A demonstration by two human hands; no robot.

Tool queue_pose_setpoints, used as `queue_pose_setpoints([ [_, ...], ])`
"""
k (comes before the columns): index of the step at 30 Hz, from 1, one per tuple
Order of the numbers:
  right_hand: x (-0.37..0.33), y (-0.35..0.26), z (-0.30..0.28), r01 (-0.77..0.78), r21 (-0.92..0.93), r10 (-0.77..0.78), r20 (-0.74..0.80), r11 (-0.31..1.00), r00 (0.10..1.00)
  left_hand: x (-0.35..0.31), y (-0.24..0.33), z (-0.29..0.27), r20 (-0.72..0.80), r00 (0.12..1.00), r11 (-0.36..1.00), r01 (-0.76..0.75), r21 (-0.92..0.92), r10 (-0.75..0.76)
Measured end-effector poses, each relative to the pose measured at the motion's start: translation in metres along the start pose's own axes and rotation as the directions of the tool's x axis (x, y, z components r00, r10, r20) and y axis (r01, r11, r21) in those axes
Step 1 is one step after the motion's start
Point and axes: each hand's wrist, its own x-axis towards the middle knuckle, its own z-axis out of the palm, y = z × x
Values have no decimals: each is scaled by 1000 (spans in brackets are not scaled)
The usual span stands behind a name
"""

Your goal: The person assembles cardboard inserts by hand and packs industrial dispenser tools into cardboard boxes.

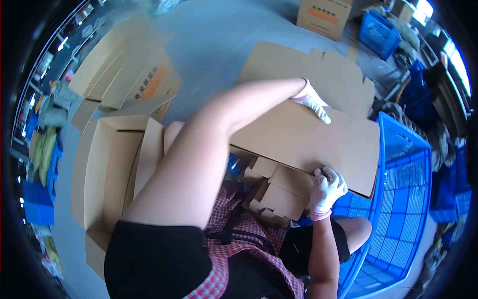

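A large brown cardboard panel [298, 132] lies in front of me, with another cardboard piece [308, 70] spread out beyond it. My left hand [312, 102], in a white glove, reaches across to the panel's far side, its fingers stretched out flat against the cardboard. My right hand [327, 193], also gloved, is closed at the panel's near edge with curled fingers; part of the grip is hidden. Just under that edge, by my lap, sit small folded cardboard boxes [286, 192] with raised flaps.
At my right stands a blue plastic crate [398, 209]. An open carton [112, 174] is at my left, with another flapped carton [144, 82] behind it. Farther off are an upright carton [323, 19] and a blue bin [378, 35].
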Motion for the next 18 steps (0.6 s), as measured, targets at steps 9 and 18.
queue_pose_setpoints([
  [9,87,-76,-36,402,267,-292,-369,876,882,-293,122,56,-471,862,926,-5,-377,-187],
  [18,121,-370,5,444,853,-567,-230,273,791,-622,26,320,-653,262,700,171,-693,-711],
])
